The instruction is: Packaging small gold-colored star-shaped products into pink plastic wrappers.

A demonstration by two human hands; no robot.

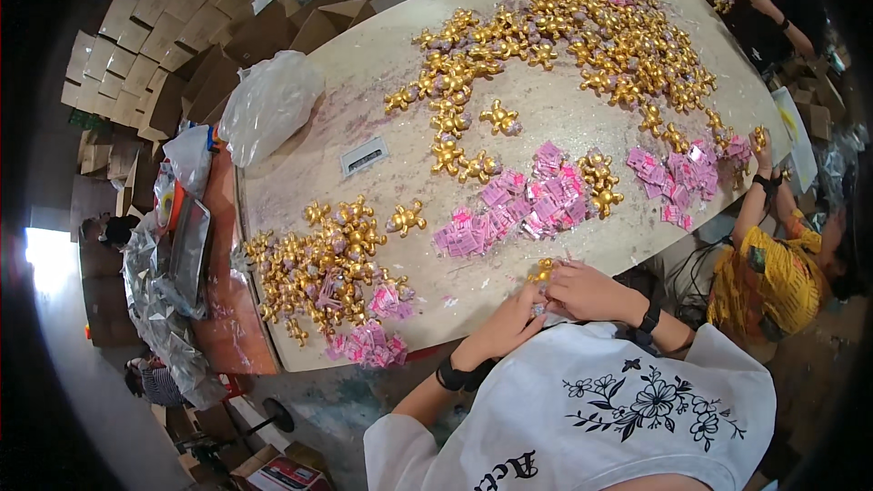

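- L hand (pixel 509 323) + R hand (pixel 587 289) meet at near table (pixel 364 91) edge, both fingers curled round one gold toy (pixel 543 270); only its top shows past the fingertips.
- Grip: both closed on the toy, pinched between the two hands; can't tell exactly which fingers clamp it.
- Both wrists wear dark bands; white shirt w/ black flower print below the hands.
- Just beyond the grip, away from the person: pink packets (pixel 523 205) in a loose heap, near but not touching the hands.
- To L of grip: gold pile (pixel 318 264) w/ a few pink packets mixed in at its near side; one loose gold figure (pixel 406 217) between that pile and the packets.
- Far beyond grip: big gold heap (pixel 582 36) spread over the far half of table.
- To R of grip: 2nd pink batch (pixel 677 173); a co-worker in yellow top (pixel 768 277) reaches up to table edge there.
- Far L: clear bag (pixel 268 105) on table corner, cardboard boxes (pixel 173 27) stacked past it.
- More people's hands at far edge, well apart from the grip.
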